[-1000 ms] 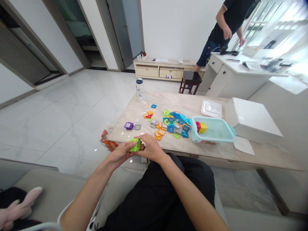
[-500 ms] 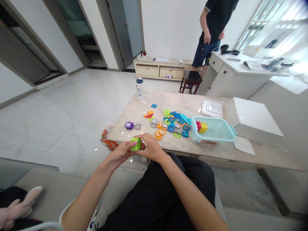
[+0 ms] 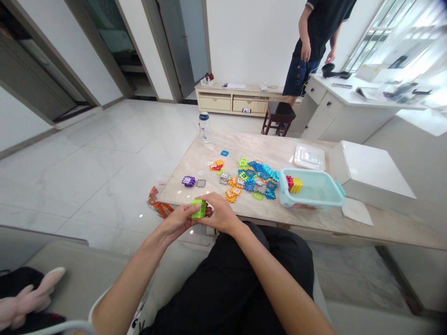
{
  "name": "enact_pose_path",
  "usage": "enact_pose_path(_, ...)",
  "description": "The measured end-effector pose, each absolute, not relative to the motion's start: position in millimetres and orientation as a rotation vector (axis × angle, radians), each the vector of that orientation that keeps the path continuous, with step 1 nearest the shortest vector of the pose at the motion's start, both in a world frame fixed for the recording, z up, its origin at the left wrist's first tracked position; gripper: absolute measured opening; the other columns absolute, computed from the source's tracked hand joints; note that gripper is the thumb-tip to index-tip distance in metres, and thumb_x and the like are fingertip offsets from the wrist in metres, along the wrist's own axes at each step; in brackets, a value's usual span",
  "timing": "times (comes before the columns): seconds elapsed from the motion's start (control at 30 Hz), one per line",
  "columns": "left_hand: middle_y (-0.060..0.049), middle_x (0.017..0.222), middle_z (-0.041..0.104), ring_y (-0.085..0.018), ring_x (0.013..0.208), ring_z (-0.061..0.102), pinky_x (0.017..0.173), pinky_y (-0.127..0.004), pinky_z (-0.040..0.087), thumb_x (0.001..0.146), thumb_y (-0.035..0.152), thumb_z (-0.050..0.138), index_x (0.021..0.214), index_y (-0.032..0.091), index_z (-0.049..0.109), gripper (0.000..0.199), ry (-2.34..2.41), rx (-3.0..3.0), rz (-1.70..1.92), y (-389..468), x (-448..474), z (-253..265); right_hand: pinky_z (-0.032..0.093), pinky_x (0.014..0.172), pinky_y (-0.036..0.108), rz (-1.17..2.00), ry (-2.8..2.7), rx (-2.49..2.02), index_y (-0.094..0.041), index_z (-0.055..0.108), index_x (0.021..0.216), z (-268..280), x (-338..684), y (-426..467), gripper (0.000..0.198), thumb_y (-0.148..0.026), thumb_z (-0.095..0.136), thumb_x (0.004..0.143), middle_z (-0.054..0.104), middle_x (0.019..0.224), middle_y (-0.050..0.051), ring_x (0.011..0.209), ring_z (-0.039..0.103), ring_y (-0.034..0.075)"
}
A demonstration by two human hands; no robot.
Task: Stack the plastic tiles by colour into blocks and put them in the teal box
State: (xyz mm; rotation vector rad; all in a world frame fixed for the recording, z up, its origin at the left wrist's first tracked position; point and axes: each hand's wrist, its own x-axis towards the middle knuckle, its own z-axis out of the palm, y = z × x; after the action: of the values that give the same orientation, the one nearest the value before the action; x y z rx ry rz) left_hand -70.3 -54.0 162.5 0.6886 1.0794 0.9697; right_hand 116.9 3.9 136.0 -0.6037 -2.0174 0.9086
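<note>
A lime-green cube of interlocking plastic tiles (image 3: 199, 209) is held between my two hands at the table's front edge. My left hand (image 3: 180, 218) grips its left side, the thumb lying on its front face. Curled over the top and right side are the fingers of my right hand (image 3: 220, 214); part of the cube is hidden there. Just beyond lie a purple tile stack (image 3: 188, 181) and a grey tile (image 3: 200, 183). Orange tiles (image 3: 231, 194) and a pile of blue tiles (image 3: 256, 174) spread to the right.
A pale turquoise bin (image 3: 314, 204) holds red and yellow tile blocks (image 3: 296, 185). Behind it are a clear lid (image 3: 309, 157) and a white box (image 3: 377, 170). A water bottle (image 3: 204, 128) stands at the far left corner. Another person (image 3: 316, 42) stands beyond the table.
My hands keep the same hold on the green cube. The view has shifted slightly. The person across the room has moved a little to the right and straightened up.
</note>
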Motion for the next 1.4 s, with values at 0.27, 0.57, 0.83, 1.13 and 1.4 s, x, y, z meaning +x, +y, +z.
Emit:
enact_pose_path(0.27,-0.020,0.113,0.083,-0.032,0.107,0.080,0.098,-0.040,0.063,0.077,0.049,0.097,0.107,0.009,0.082,0.052,1.082,0.706,0.953,-55,-66,166,0.056,0.103,0.044,0.913,-1.981,-0.583,-0.024,0.075,0.130,131,119,3,0.054,-0.035,0.095,0.081,0.078,0.123,0.011,0.115,0.072,0.029)
enact_pose_path(0.57,-0.017,0.111,0.084,-0.031,0.105,0.080,0.096,-0.038,0.064,0.073,0.054,0.098,0.106,0.011,0.082,0.056,1.086,0.707,0.958,-55,-65,165,0.055,0.105,0.042,0.911,-1.972,-0.573,-0.024,0.074,0.131,129,118,3,0.053,-0.032,0.093,0.082,0.078,0.125,0.011,0.117,0.071,0.028)
enact_pose_path(0.83,-0.016,0.117,0.084,-0.031,0.111,0.079,0.096,-0.035,0.062,0.069,0.045,0.102,0.118,0.011,0.081,0.064,1.362,0.813,1.143,-60,-56,180,0.055,0.103,0.045,0.768,-1.988,-0.697,-0.022,0.074,0.129,136,121,2,0.047,-0.029,0.089,0.085,0.079,0.123,0.012,0.115,0.071,0.030)
enact_pose_path(1.13,-0.012,0.102,0.086,-0.032,0.100,0.082,0.095,-0.042,0.066,0.066,0.040,0.099,0.109,0.013,0.081,0.054,1.632,1.073,1.297,-56,-39,171,0.053,0.109,0.049,0.531,-2.109,-0.947,-0.019,0.068,0.140,138,115,-3,0.046,-0.022,0.077,0.095,0.075,0.137,0.015,0.126,0.067,0.034)
enact_pose_path(1.4,-0.014,0.104,0.086,-0.032,0.099,0.083,0.088,-0.038,0.065,0.066,0.039,0.099,0.106,0.012,0.082,0.051,1.656,1.003,1.311,-48,-41,164,0.052,0.113,0.049,0.717,-2.043,-0.989,-0.020,0.063,0.147,134,119,-1,0.062,-0.027,0.083,0.089,0.069,0.146,0.015,0.128,0.067,0.032)
